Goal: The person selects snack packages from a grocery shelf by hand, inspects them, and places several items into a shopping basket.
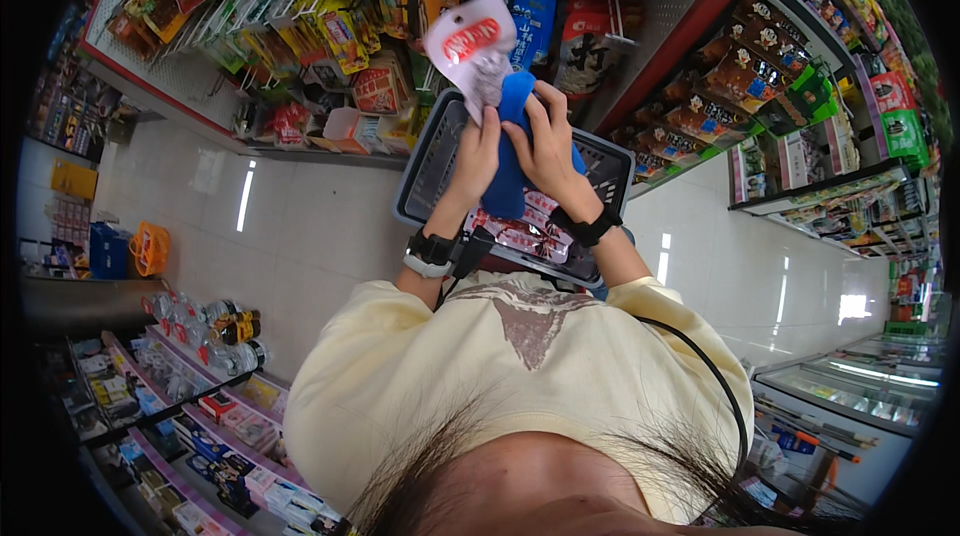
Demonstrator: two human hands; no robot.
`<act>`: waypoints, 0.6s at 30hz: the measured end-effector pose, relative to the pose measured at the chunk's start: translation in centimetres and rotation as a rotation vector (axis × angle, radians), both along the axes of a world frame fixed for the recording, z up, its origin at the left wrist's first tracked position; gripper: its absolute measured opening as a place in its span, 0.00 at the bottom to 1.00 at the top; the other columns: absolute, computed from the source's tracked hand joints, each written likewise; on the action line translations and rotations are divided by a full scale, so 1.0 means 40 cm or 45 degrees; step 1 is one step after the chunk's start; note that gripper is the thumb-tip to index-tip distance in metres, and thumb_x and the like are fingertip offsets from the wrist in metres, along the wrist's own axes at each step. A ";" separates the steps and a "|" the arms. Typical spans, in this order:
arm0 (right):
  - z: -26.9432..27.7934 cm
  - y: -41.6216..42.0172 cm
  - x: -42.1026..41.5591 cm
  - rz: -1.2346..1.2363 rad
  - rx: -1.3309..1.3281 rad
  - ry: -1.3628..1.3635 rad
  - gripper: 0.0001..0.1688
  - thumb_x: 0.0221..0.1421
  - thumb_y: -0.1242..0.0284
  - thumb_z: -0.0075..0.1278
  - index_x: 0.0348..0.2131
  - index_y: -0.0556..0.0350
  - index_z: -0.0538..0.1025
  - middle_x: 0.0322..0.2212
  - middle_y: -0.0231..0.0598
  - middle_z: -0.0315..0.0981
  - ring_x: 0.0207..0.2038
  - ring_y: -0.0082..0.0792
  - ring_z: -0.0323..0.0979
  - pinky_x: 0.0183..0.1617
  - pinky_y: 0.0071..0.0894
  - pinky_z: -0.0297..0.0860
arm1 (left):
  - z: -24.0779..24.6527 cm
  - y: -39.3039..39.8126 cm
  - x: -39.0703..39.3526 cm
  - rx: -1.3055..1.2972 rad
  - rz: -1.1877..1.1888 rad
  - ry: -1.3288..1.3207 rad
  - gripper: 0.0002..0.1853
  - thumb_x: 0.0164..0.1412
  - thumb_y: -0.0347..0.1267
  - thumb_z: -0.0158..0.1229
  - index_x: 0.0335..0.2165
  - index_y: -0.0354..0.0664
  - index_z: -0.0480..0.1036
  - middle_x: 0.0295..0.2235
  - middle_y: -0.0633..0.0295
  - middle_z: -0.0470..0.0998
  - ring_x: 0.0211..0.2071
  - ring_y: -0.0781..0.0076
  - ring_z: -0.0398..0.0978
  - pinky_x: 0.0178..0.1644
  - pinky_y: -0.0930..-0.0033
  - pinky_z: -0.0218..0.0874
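Both hands are above a dark plastic shopping basket [427, 191]. My left hand [478, 161] grips the lower edge of a pale pink snack packet [491, 71] between thumb and fingers. My right hand [546, 138] holds a blue cloth [504, 187], whose upper end lies against the packet's right side and whose lower part hangs into the basket. Beneath the cloth, pink and red snack packets [536, 243] lie in the basket. Black bands are on both wrists, and a white one is on the left.
Hanging snack packets [345, 37] fill the rack ahead. A red-edged perforated panel [675, 3] stands at the right, with shelves of brown snack bags [750, 78] beyond. Bottles [240, 356] and boxed goods line the lower left. An orange basket [152, 247] is at the far left.
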State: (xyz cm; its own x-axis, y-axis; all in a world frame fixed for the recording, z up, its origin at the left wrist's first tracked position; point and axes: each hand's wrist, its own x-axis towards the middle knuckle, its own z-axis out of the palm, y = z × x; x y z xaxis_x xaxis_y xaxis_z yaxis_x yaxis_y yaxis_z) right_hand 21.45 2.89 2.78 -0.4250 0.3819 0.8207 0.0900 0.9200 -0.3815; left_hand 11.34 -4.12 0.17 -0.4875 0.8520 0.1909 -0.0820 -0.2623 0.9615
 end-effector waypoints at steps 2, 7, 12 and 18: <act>0.004 -0.004 -0.017 0.005 0.050 0.055 0.25 0.44 0.76 0.55 0.43 0.65 0.66 0.44 0.55 0.60 0.39 0.55 0.65 0.41 0.43 0.64 | -0.005 -0.003 0.029 0.036 0.020 -0.006 0.25 0.67 0.41 0.35 0.53 0.32 0.56 0.49 0.53 0.65 0.49 0.69 0.62 0.52 0.71 0.52; -0.013 0.016 0.004 0.099 0.189 -0.087 0.22 0.43 0.75 0.56 0.40 0.63 0.69 0.42 0.54 0.62 0.38 0.54 0.64 0.41 0.45 0.63 | 0.024 -0.020 0.006 0.065 -0.053 -0.248 0.21 0.67 0.39 0.37 0.49 0.33 0.60 0.43 0.61 0.68 0.44 0.76 0.64 0.50 0.73 0.55; -0.088 0.028 0.018 0.016 0.003 -0.095 0.24 0.42 0.78 0.56 0.42 0.61 0.68 0.44 0.55 0.60 0.43 0.56 0.63 0.46 0.44 0.63 | 0.009 -0.003 0.002 0.030 -0.108 -0.264 0.22 0.66 0.38 0.39 0.52 0.34 0.59 0.47 0.60 0.67 0.48 0.76 0.64 0.52 0.74 0.54; -0.073 -0.007 -0.003 -0.010 -0.002 0.032 0.26 0.40 0.81 0.53 0.44 0.59 0.68 0.43 0.53 0.60 0.42 0.54 0.63 0.45 0.44 0.62 | -0.004 0.002 0.031 -0.071 -0.113 -0.174 0.25 0.67 0.42 0.37 0.52 0.33 0.58 0.50 0.57 0.64 0.51 0.70 0.60 0.55 0.70 0.50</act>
